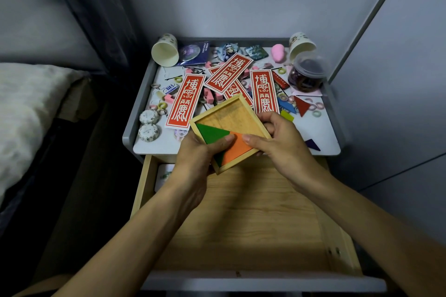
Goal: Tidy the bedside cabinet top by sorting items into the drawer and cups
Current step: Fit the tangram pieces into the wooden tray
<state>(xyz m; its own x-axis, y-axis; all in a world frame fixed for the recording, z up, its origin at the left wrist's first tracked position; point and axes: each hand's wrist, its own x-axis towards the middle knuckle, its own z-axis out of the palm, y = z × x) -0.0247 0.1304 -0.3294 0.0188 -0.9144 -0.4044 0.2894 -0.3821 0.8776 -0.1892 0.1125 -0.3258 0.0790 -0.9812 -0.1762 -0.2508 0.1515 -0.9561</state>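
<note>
I hold a square wooden puzzle tray (231, 119) above the front edge of the cabinet top (321, 128). My left hand (200, 152) grips its near left corner, thumb lying on the green triangle (211, 132). My right hand (277, 138) grips the right side, thumb on the orange piece (237, 148). Below stands the open wooden drawer (241, 212). Red paper strips (185, 101) lie scattered on the top. One paper cup (165, 52) lies tipped at the back left, another cup (300, 44) at the back right.
Loose puzzle pieces lie at the right: red triangle (301, 105), blue piece (286, 105), yellow piece (287, 116), purple piece (312, 144). A lidded plastic jar (307, 75), badges, small rings, hairpins and pink erasers litter the top. A bed (29, 108) is at the left, walls behind and right.
</note>
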